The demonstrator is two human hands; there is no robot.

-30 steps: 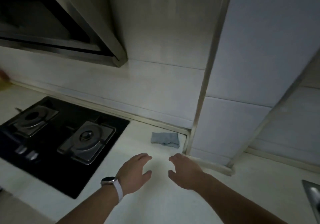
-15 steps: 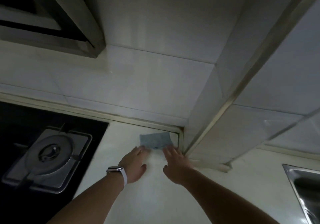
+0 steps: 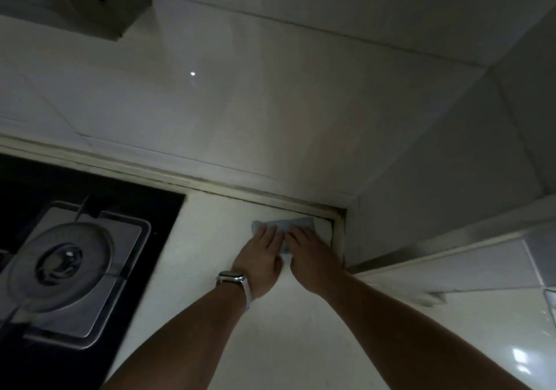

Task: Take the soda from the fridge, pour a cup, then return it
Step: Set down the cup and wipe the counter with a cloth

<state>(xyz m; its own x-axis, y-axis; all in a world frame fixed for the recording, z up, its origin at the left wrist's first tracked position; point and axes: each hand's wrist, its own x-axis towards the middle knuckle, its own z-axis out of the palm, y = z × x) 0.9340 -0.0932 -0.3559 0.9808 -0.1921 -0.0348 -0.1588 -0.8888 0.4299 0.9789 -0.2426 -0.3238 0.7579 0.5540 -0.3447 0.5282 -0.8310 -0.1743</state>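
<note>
Both left hand (image 3: 260,258) and right hand (image 3: 313,258) are pressing flat-fingered on the cloth (image 3: 298,223), counter's (image 3: 210,269) back corner; presumably wiping; gathering it is following.

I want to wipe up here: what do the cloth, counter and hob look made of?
Cloth: soft grey-blue fabric, perhaps microfibre; it lies limp with uneven edges. Counter: pale, smooth, matt stone or composite; I cannot tell which. Hob: likely black glass, even and dark; burner: silvery metal, catching a highlight.
</note>
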